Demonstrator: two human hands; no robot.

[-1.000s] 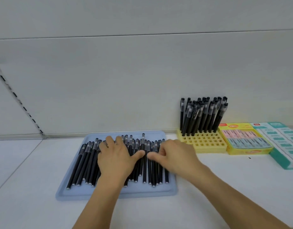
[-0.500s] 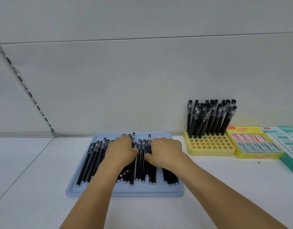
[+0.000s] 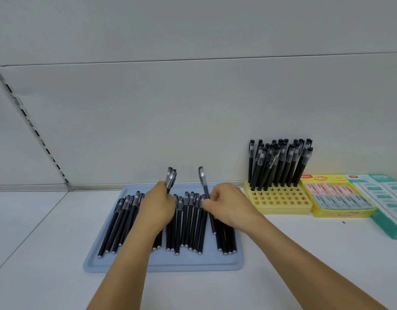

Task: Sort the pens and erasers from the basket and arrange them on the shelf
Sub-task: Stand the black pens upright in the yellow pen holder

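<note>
The blue tray (image 3: 117, 264) serves as the landmark: most of the black pens (image 3: 188, 222) lie flat on it in rough rows, caps toward the wall. Over the tray's middle, the left hand (image 3: 158, 209) is curled around a small bunch of pens (image 3: 170, 179) whose caps stick up above the fist, while the right hand (image 3: 228, 206) pinches a single pen (image 3: 204, 186) between thumb and fingers, tilted up with its lower end just above the row. Just to the right of the tray stands the yellow holder (image 3: 280, 201), with its back rows filled by upright pens (image 3: 280, 162) and its front rows of holes bare. Beyond the holder, farther right of the tray, sit a yellow eraser box (image 3: 336, 195) and teal boxes (image 3: 385, 198), which seem already arranged. By my reading the task is partly done: the erasers look placed, one batch of pens is standing, and a large share waits on the tray for the holder's free holes. No basket is visible.
</note>
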